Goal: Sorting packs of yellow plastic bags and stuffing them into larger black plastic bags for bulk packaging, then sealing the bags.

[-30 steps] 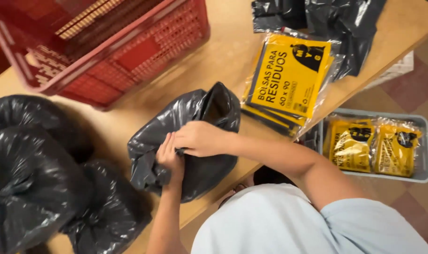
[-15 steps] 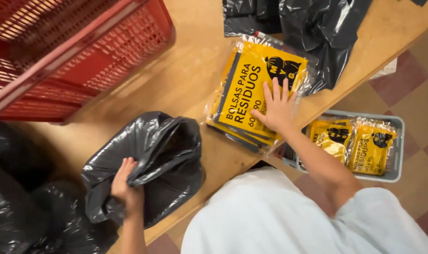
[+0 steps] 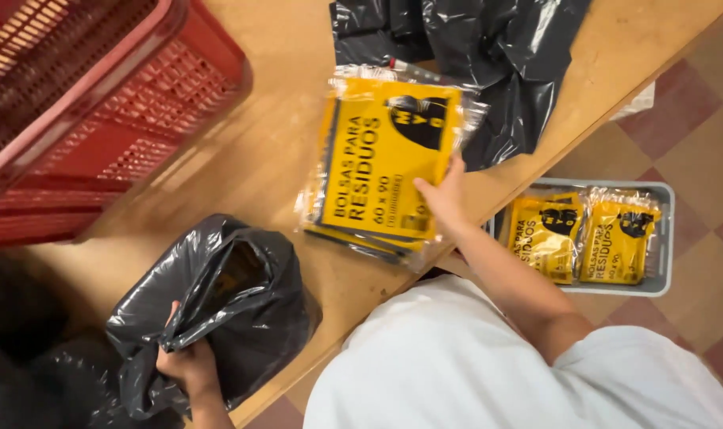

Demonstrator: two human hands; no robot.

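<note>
My left hand (image 3: 188, 364) grips the rim of a black plastic bag (image 3: 234, 306) that sits on the wooden table (image 3: 298, 103) at the lower left, its mouth held open. My right hand (image 3: 445, 199) holds the right edge of a flat yellow and black packet (image 3: 381, 167), lifting it off a small stack of the same packets on the table. The packet is wrapped in clear film and tilts upward. My white sleeve and torso fill the bottom right.
A red plastic crate (image 3: 99, 103) stands at the upper left. More black bags (image 3: 472, 56) lie at the table's far side, and filled black bags (image 3: 20, 349) crowd the lower left. On the tiled floor, a grey tray (image 3: 663, 238) holds more yellow packets (image 3: 584, 234).
My right hand left the black bag, reached right to the packet stack and now lifts the top packet. My left hand keeps its grip on the bag's rim.
</note>
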